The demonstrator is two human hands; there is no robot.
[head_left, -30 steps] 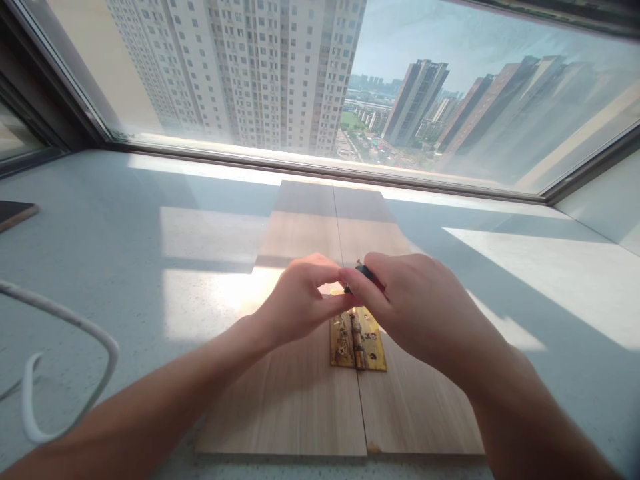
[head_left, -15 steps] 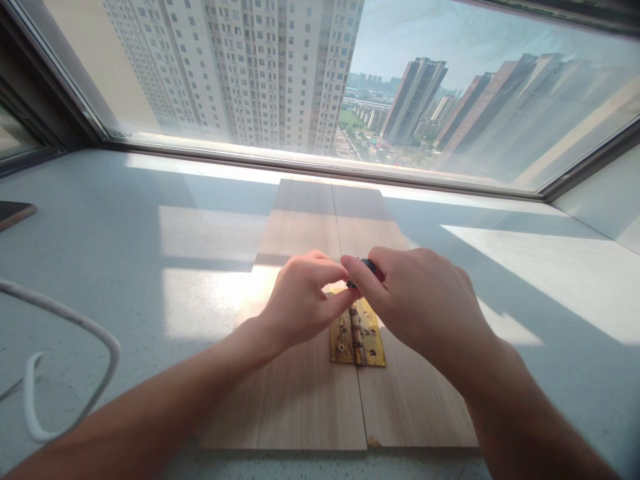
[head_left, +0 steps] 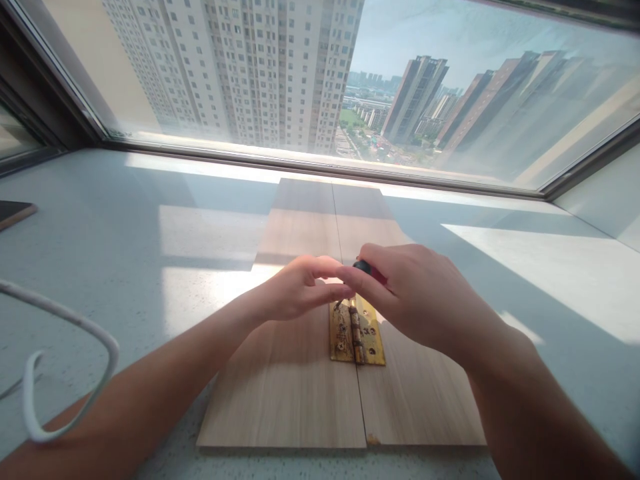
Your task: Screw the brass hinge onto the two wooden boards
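Observation:
My right hand (head_left: 415,293) is closed around a short screwdriver with a round black handle (head_left: 362,267). The fingertips of my left hand (head_left: 300,290) are pinched around the lower part of that screwdriver, touching the right thumb and hiding most of the shaft. Just below the fingers, a thin dark tip slants toward the upper left of a worn brass hinge (head_left: 371,343). The hinge lies opened flat across the seam between two light wooden boards (head_left: 300,393). Several screw holes show in its leaves; its top edge is partly behind my hands.
The boards lie on a pale speckled sill (head_left: 120,247) beneath a large window (head_left: 320,80). A white cable (head_left: 107,333) curls at the left, over my left forearm. A dark flat object (head_left: 15,213) rests at the far left edge.
My left hand has shifted slightly left and its wrist has levelled. The right hand has turned a little, tilting the screwdriver handle, and more of the hinge's upper left shows.

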